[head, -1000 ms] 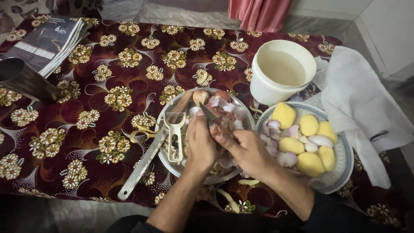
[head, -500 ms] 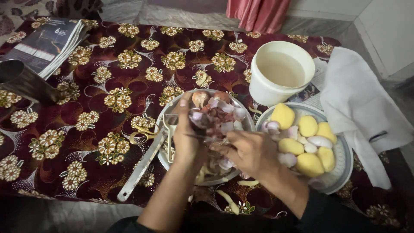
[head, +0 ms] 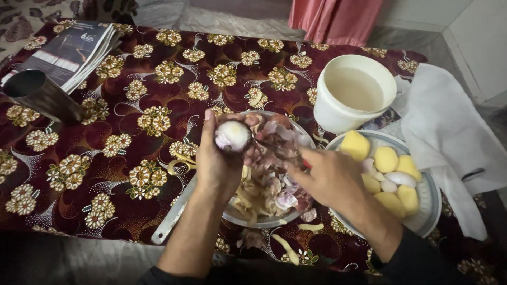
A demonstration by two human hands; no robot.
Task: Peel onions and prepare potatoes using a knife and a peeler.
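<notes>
Onion (head: pixel 233 135) upright in left hand (head: pixel 216 163), cut end facing camera; right hand (head: pixel 327 179) beside

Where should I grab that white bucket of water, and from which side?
Grip the white bucket low on its outer wall with both hands, coming from the near left, over the cloth. It stands upright and open, nearly full of cloudy water, and no handle shows. The plate of potatoes crowds its near right.

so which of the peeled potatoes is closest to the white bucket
The blocky yellow potato at the far left edge of the right-hand plate; it lies just below the white bucket, while the others sit nearer the person.
</notes>
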